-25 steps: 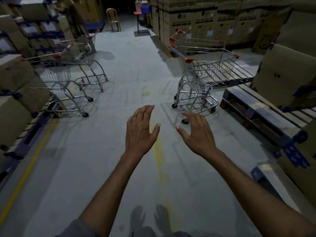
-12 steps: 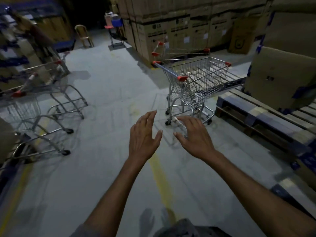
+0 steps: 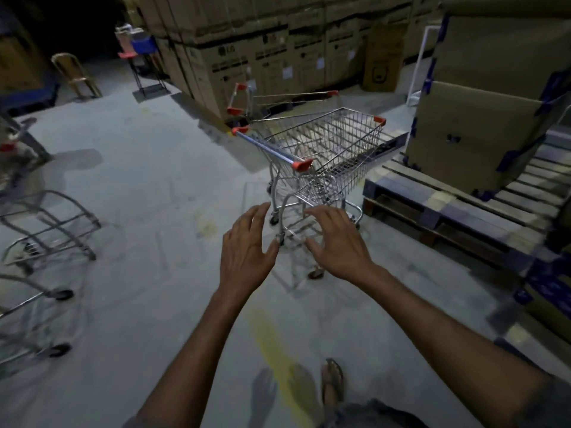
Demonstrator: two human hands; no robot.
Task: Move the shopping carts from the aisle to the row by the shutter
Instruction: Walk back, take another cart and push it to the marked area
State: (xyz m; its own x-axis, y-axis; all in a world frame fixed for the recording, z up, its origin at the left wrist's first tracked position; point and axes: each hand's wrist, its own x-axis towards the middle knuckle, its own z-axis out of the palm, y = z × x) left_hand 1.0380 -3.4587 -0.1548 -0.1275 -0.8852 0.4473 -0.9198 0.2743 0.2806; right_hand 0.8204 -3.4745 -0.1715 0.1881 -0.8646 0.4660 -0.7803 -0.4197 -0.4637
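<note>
The person has come nearer to the wire shopping cart (image 3: 333, 143) beside the pallet (image 3: 448, 211). The left hand (image 3: 247, 251) and right hand (image 3: 336, 245) reach out, fingers (image 3: 258, 216) released, grasping nothing yet.

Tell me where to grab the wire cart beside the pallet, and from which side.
Grip the handle bar between its red end caps, left hand and right hand spread apart. Come from the aisle floor on the handle side. The bar runs level there, while the pallet stands by the basket end.
</note>
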